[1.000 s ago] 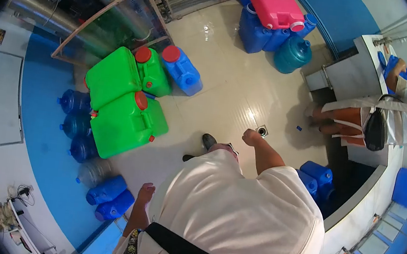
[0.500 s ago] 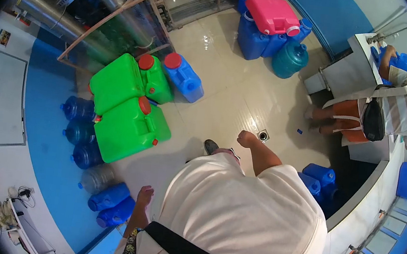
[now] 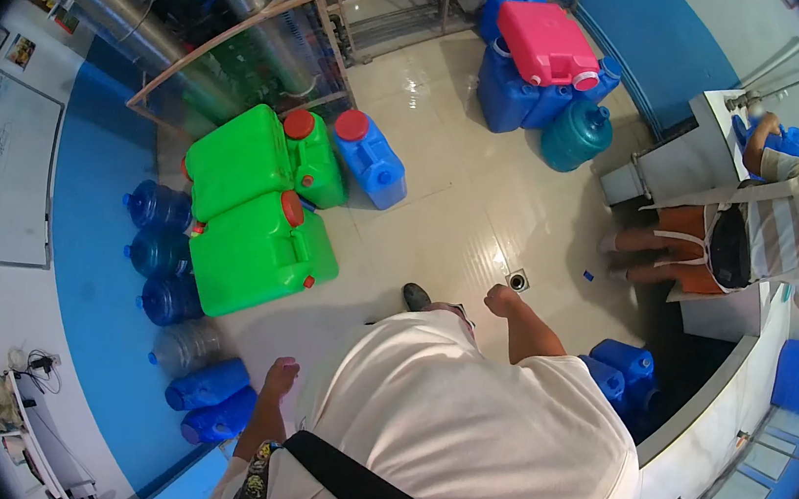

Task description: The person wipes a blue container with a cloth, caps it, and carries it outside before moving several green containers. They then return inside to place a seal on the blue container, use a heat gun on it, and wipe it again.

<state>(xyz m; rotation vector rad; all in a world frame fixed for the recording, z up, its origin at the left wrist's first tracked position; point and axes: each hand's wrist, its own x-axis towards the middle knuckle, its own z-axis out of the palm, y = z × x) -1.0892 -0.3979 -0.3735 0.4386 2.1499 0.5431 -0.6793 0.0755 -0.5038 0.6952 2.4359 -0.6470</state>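
Note:
My left hand [image 3: 281, 377] hangs at my side with its fingers curled and nothing visible in it. It is nearest to the blue containers [image 3: 221, 414] standing low by the wall. My right hand [image 3: 502, 301] is held out in front of my body in a loose fist, apart from everything. Beneath it on the tiles is a floor drain [image 3: 517, 281]. Large green jerry cans [image 3: 261, 252] with red caps stand ahead on the left, beside a blue jerry can [image 3: 370, 161] with a red cap. My shoe [image 3: 416, 297] shows on the floor.
A pink container [image 3: 548, 45] lies on blue ones at the back, next to a round teal water jug [image 3: 576, 136]. Round jugs [image 3: 170, 299] line the left wall. At the right counter [image 3: 718, 138], another person [image 3: 765, 237] handles a blue container. More blue containers [image 3: 625, 366] stand at right.
My view has shifted slightly as I move. My right hand has swung a little right and down in view. The other person stays at the counter.

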